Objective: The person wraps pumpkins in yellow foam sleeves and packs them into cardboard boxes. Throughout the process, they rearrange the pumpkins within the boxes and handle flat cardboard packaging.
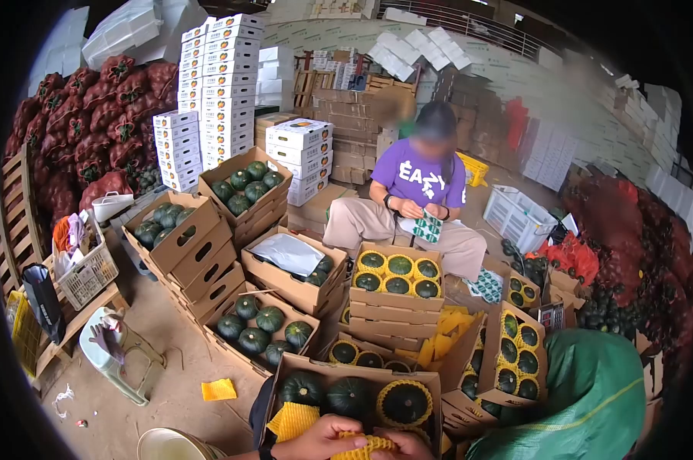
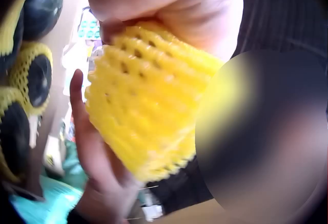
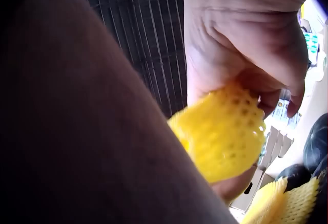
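Note:
Both hands hold a yellow foam net sleeve [image 1: 362, 448] at the near edge of an open cardboard box [image 1: 327, 363]. My left hand [image 1: 323, 439] grips it from the left, thumb lying along the mesh. Fingers of my right hand [image 1: 402, 445] grip its other side. Close up, the sleeve [image 2: 148, 101] bulges between the two hands; its inside is hidden. In the box sit dark green kabocha squashes [image 1: 348, 397], one wearing a yellow net [image 1: 404, 389]. More foam nets [image 1: 294, 421] lie in the box's near left corner, beside my left hand.
Stacked boxes of bare squashes [image 1: 254, 326] and netted squashes [image 1: 398, 264] stand ahead. Across from me a seated person [image 1: 419, 180] handles a green-and-white patterned sheet [image 1: 428, 226]. A green sack [image 1: 591, 383] bulges at right; a stool [image 1: 120, 349] and a bucket [image 1: 174, 445] stand left.

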Available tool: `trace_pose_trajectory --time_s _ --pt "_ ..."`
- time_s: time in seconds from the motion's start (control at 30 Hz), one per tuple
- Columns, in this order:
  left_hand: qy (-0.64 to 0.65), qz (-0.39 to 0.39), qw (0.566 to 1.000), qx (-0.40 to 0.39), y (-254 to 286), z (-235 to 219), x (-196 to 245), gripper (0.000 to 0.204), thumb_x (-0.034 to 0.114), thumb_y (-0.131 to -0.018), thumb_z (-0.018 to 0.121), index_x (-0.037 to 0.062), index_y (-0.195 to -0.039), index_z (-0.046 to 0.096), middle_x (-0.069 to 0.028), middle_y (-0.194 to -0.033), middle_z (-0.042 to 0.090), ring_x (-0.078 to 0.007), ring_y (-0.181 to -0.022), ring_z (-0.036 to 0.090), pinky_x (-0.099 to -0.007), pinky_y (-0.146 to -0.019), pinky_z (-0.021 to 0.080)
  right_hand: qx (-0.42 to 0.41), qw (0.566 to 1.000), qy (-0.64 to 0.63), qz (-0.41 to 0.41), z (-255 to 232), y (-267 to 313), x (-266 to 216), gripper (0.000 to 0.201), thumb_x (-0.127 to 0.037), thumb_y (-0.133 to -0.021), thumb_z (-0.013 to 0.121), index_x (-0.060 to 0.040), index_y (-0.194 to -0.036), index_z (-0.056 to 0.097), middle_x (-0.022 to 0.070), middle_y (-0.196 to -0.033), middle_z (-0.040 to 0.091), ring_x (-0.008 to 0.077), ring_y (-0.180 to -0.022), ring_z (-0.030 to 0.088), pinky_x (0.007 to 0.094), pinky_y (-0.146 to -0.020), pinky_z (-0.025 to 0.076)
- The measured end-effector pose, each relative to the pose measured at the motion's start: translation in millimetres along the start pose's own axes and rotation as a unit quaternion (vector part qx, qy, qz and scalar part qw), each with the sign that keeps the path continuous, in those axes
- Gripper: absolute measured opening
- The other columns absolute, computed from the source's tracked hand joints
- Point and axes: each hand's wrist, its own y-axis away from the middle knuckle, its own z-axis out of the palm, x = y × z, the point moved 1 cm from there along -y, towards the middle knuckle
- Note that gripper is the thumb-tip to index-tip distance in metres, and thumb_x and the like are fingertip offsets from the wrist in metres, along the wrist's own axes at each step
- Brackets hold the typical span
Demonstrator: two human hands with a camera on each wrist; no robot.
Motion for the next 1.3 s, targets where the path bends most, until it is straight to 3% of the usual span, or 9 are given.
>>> trace_pose_trajectory --time_s 0.13,0.23,0.33,0.5,0.73,0.93,1.13,1.27,1.3 --pt "0.198 0.051 0.958 -0.202 28.1 -6.8 1.3 0.066 0.03 -0.082 0.068 -0.003 -0.132 0.042 -0.0192 -0.135 0.046 -0.0308 -0.129 0.039 -0.0473 -0.105 0.03 0.108 0.953 -0.273 0.068 16.8 -15.5 -7.8 0.017 -0.012 -0.09 0.059 -0.0008 -0.103 0.059 0.0039 -0.096 0.062 0.0151 -0.089 0.06 0.0276 -0.079 0.048" --pt "0.53 0.071 0.845 0.012 24.2 11.7 27.1 0.081 0.031 -0.081 0.069 0.0005 -0.142 0.026 -0.0169 -0.141 0.038 -0.0303 -0.131 0.037 -0.0493 -0.106 0.029 0.082 0.938 -0.336 0.035 59.4 -35.0 11.7 0.016 -0.014 -0.09 0.06 -0.0009 -0.099 0.059 0.0052 -0.092 0.063 0.0169 -0.088 0.06 0.0292 -0.078 0.048" --pt "0.392 0.187 0.901 0.024 17.1 13.9 42.2 0.093 0.04 -0.076 0.068 0.0167 -0.147 0.015 -0.0119 -0.146 0.029 -0.0349 -0.133 0.029 -0.0501 -0.109 0.024 -0.052 0.973 0.096 -0.204 15.8 -85.9 23.1 0.044 -0.026 -0.084 0.068 -0.011 -0.122 0.052 0.0099 -0.117 0.056 0.0215 -0.113 0.054 0.0341 -0.095 0.043" --pt "0.273 0.129 0.926 0.225 29.3 -25.3 -5.4 0.09 0.054 -0.075 0.063 0.0206 -0.146 0.02 -0.0073 -0.144 0.032 -0.0369 -0.13 0.031 -0.0538 -0.109 0.022 -0.081 0.815 0.56 0.127 -3.6 -124.8 30.9 0.068 -0.048 -0.075 0.068 -0.0187 -0.132 0.044 0.0211 -0.119 0.052 0.0351 -0.108 0.056 0.0428 -0.087 0.048" --pt "0.234 0.096 0.933 0.256 31.8 -33.9 -17.1 0.083 0.042 -0.077 0.065 0.0171 -0.144 0.023 -0.0064 -0.138 0.037 -0.0312 -0.129 0.035 -0.0488 -0.106 0.028 -0.102 0.868 0.457 0.168 5.8 -127.8 37.5 0.088 -0.048 -0.069 0.075 -0.0163 -0.139 0.031 0.028 -0.122 0.045 0.0405 -0.113 0.052 0.0411 -0.09 0.047" --pt "0.163 0.039 0.96 0.226 33.2 -23.0 -19.1 0.08 0.003 -0.077 0.067 0.0075 -0.143 0.021 -0.0108 -0.135 0.041 -0.024 -0.122 0.042 -0.0404 -0.102 0.037 0.029 0.982 -0.183 -0.025 29.3 -57.7 -2.8 0.074 -0.029 -0.093 0.056 -0.0073 -0.148 0.011 0.0176 -0.15 0.007 0.0304 -0.127 0.039 0.0437 -0.104 0.034" --pt "0.259 0.106 0.945 0.166 31.2 -10.7 -15.1 0.085 0.035 -0.072 0.077 0.0032 -0.138 0.033 -0.0119 -0.126 0.053 -0.0308 -0.114 0.054 -0.047 -0.099 0.042 0.09 0.918 -0.38 0.066 14.5 -36.2 31.6 0.052 -0.033 -0.099 0.042 -0.0051 -0.142 0.029 0.013 -0.137 0.042 0.0197 -0.124 0.043 0.0376 -0.1 0.036" --pt "0.379 0.022 0.923 0.064 37.3 -9.5 -25.1 0.086 0.036 -0.072 0.075 0.0049 -0.139 0.031 -0.0144 -0.134 0.045 -0.0274 -0.122 0.047 -0.0459 -0.102 0.039 -0.119 0.982 -0.107 0.096 22.6 -36.9 -4.5 0.045 -0.029 -0.097 0.048 -0.0022 -0.134 0.043 0.0104 -0.131 0.048 0.0156 -0.121 0.045 0.0323 -0.102 0.035" --pt "0.382 0.018 0.922 0.055 32.2 -5.7 -14.7 0.089 0.034 -0.074 0.073 0.0069 -0.142 0.024 -0.0136 -0.136 0.041 -0.0265 -0.125 0.044 -0.0463 -0.104 0.037 -0.06 0.92 -0.372 0.109 24.3 -34.4 5.9 0.044 -0.021 -0.095 0.052 -0.0012 -0.133 0.042 0.0103 -0.128 0.052 0.016 -0.119 0.048 0.0327 -0.1 0.038"
